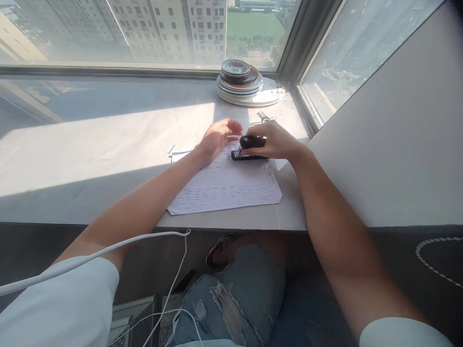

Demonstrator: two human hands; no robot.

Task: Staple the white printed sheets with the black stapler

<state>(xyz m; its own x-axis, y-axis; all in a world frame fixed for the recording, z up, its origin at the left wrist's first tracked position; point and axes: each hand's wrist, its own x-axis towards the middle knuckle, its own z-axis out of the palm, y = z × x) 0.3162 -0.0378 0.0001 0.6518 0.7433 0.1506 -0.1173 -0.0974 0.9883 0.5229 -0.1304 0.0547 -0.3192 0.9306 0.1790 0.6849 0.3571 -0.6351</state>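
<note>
A black stapler (249,157) rests over the upper right part of a sheaf of written paper (224,188). My right hand (277,140) is wrapped round the stapler, fingers on its top arm and near its base. Just left of it, my left hand (219,137) hovers over the paper's upper edge, its fingers loosely stretched toward the stapler's front end and holding nothing that I can see. Whether the left fingertips touch the paper is hard to make out.
A stack of plates (240,86) stands at the back by the window corner. A metal object (265,117) lies behind my right hand. Beyond the paper's left corner is a small clip-like piece (170,149). A white cable (108,248) crosses in front of the sill edge.
</note>
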